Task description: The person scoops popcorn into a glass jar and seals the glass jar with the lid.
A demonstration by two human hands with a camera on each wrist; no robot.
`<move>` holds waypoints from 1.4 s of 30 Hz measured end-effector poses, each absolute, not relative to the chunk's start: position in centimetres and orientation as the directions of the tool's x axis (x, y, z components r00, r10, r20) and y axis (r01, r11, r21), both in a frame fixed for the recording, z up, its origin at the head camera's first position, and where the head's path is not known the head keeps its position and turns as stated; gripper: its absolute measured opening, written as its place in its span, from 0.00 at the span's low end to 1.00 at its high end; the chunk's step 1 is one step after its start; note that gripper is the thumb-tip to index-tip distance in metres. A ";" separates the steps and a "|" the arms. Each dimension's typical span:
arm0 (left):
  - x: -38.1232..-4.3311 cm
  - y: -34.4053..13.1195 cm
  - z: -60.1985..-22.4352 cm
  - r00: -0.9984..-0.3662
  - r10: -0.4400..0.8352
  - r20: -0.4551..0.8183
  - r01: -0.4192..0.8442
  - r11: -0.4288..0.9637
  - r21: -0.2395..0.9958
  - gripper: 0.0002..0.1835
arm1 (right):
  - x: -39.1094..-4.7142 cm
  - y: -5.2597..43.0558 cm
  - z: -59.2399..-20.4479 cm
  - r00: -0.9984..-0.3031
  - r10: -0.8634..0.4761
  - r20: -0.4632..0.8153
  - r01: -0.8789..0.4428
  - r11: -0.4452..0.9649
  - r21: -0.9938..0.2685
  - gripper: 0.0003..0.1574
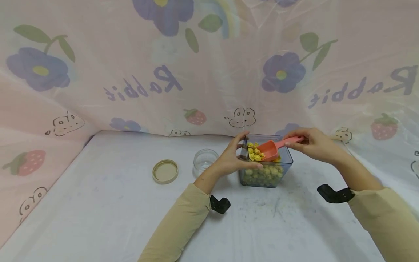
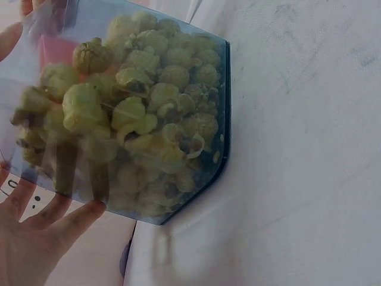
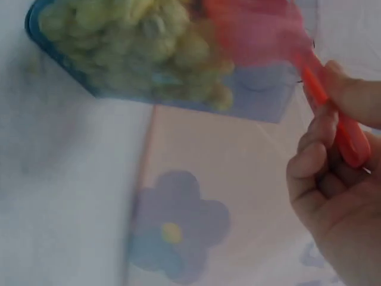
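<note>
A clear bluish plastic container [image 1: 285,163] stands on the white table, partly filled with yellow popcorn [image 1: 256,157]. My left hand [image 1: 227,160] grips it at its left side, thumb along the near wall and the other fingers spread round the far left part. Between thumb and fingers, my right hand [image 1: 311,145] pinches the handle of a coral-pink scoop [image 1: 270,150]. The scoop's bowl dips inside the container, against the popcorn. Through the wall in the left wrist view, the popcorn [image 2: 158,101] reaches down to the base, and a bit of pink shows behind it.
Left of the container is a round clear jar [image 1: 200,160], partly hidden behind my left wrist. A beige round lid [image 1: 165,171] lies farther left. A patterned curtain [image 1: 209,87] hangs just behind the container.
</note>
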State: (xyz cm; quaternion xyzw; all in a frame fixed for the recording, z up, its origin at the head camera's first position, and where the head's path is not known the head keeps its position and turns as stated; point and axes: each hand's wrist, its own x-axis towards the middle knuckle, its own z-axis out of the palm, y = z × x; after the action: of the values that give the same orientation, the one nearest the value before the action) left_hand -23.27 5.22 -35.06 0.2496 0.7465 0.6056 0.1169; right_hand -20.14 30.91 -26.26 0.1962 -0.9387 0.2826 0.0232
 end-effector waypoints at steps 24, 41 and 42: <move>-23.2 5.3 -34.8 -0.845 0.519 0.127 0.224 0.129 0.966 0.55 | -19.0 31.8 -29.8 -0.973 -0.181 0.143 -0.228 0.657 -0.718 0.21; -23.2 5.1 -35.0 -0.843 0.522 0.128 0.212 0.103 0.972 0.55 | -18.8 33.6 -30.7 -0.984 -0.104 0.145 -0.178 0.608 -0.774 0.14; -23.2 5.1 -35.0 -0.845 0.520 0.126 0.211 0.106 0.972 0.55 | -18.9 33.7 -30.7 -0.985 -0.099 0.141 -0.172 0.604 -0.778 0.13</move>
State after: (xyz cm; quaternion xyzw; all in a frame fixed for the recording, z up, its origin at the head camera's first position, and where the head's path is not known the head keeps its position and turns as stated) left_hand -23.24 5.13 -35.00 0.2491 0.7333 0.6203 0.1246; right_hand -18.85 33.67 -30.70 0.0758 -0.8946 0.4385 0.0417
